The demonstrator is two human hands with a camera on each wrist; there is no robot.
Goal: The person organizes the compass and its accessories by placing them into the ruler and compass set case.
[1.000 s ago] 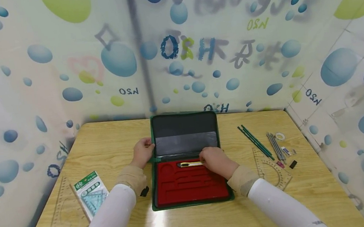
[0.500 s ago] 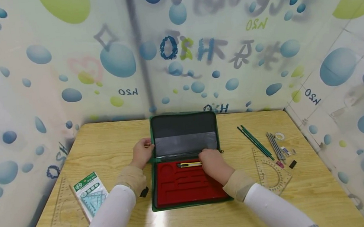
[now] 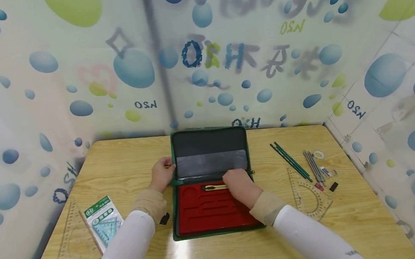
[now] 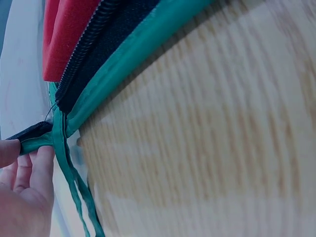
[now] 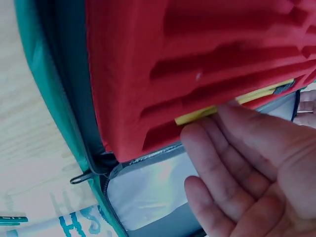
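Note:
A zip case (image 3: 177, 231), green outside, lies unfolded on the table with its dark lid (image 3: 208, 140) at the back. Its red moulded tray (image 3: 221, 219) has several recesses. In the tray's top slot sits a yellow utility knife (image 3: 214, 187), lengthwise from left to right. My right hand (image 3: 241, 185) is over the knife's right part; in the right wrist view its thumb and fingertips pinch the yellow body (image 5: 192, 116). At the lid's left edge, my left hand (image 3: 161, 174) pinches the green zip border (image 4: 37, 144) between thumb and fingers.
On the right lie green pencils (image 3: 291, 162), grey pens (image 3: 314, 168), a tape roll (image 3: 319, 155), an eraser (image 3: 334, 187) and a clear protractor (image 3: 309, 197). A clear set square (image 3: 69, 252) and a packaged ruler set (image 3: 102, 220) are on the left.
My right hand has shifted a little left along the knife and covers more of it. The knife stays in its slot, and my left hand has kept its place at the lid.

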